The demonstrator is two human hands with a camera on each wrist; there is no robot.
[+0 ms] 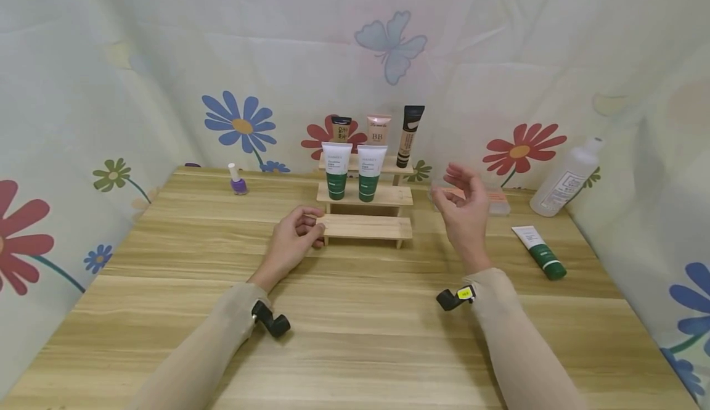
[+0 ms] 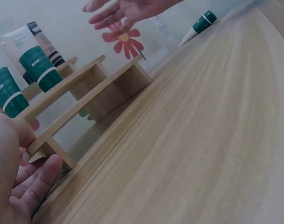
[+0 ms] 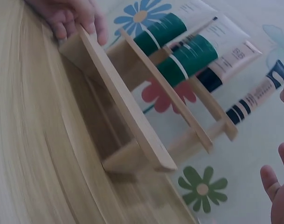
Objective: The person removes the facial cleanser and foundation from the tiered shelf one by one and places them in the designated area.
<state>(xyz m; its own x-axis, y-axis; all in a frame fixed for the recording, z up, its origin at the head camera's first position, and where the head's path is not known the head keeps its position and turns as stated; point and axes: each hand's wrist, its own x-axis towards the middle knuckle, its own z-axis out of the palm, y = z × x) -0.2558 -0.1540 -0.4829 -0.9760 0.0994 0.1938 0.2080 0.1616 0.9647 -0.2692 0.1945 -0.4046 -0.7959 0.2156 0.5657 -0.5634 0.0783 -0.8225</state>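
Note:
A three-tier wooden stand stands near the back of the table. My left hand grips the left end of its lowest step, fingers curled around the corner in the left wrist view. That step is bare. The middle step carries two white-and-green squeeze tubes, upright on their caps. Behind them, the top step holds a gold tube with a dark end, a pink BB cream tube and a slim black-and-beige tube. Right of the stand, my right hand is raised with relaxed fingers, holding nothing.
A third white-and-green tube lies on the right side of the table. A clear bottle leans at the back right, near a flat transparent box behind my right hand. Purple nail polish stands at the back left.

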